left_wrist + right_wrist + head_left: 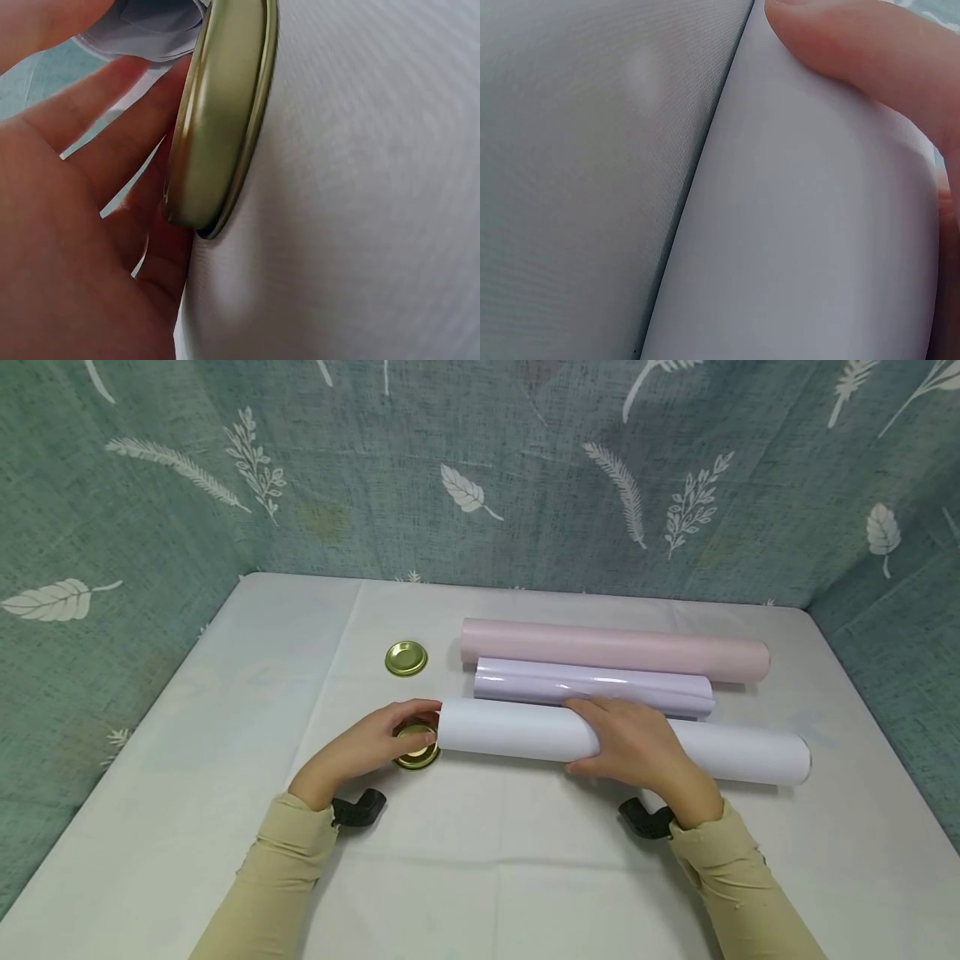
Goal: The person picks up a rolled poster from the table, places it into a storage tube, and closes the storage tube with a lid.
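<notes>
Fingers of the left hand [363,747], parted and loosely bent, lay around the nearer gold lid [217,135], one of two, beside the open left end of the white roll [513,729]; whether they touched either could not be told. The farther gold lid [406,658] sat toward the far edge of the white surface [225,760]. Right of the lids lay three rolls, roughly parallel to that edge: one pink roll [600,647] farthest back, one glossy lilac roll [532,681], the shortest, between, and the white one in front, reaching closest to the right edge. The right hand [637,743] gripped the white roll near its middle, thumb on the near side. Two black brackets [360,808] showed, one at each wrist.
</notes>
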Available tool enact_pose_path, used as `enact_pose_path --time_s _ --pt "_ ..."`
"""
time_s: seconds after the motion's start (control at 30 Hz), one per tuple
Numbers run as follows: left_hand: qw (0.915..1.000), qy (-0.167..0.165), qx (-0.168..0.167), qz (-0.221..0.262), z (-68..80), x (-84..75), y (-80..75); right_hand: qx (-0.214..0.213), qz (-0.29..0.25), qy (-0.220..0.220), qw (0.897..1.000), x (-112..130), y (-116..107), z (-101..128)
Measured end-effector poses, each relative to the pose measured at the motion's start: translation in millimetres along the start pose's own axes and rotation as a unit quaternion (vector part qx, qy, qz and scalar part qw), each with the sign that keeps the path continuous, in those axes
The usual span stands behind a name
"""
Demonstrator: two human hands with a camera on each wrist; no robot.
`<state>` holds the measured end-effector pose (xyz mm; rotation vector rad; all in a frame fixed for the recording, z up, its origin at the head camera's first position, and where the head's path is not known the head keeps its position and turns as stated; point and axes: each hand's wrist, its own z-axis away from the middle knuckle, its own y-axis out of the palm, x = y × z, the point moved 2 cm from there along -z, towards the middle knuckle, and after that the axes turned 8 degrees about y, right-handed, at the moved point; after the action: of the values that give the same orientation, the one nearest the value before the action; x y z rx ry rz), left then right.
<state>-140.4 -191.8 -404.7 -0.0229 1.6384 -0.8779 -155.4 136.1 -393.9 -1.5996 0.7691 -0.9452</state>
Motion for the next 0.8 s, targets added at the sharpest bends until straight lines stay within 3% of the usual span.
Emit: enact_pose_path --time_s 0.13,0.23,0.57,0.8 --pt "0.9999 0.001 0.003 -0.016 1.1 -0.8 -0.3 0.000 -0.001 0.000 1.000 0 1 0" --pt "0.9994 0.003 -0.001 -0.035 0.5 12.8 0.4 0.001 0.000 0.002 1.000 0 1 0" --pt "0.9987 0.012 0.013 -0.048 0.8 13.2 -2.1 -0.002 0.002 0.003 1.000 0 1 1" --pt "0.9919 -0.013 0.019 -0.125 6.7 15.4 -8.6 -0.001 0.000 0.001 1.000 -1 0 0"
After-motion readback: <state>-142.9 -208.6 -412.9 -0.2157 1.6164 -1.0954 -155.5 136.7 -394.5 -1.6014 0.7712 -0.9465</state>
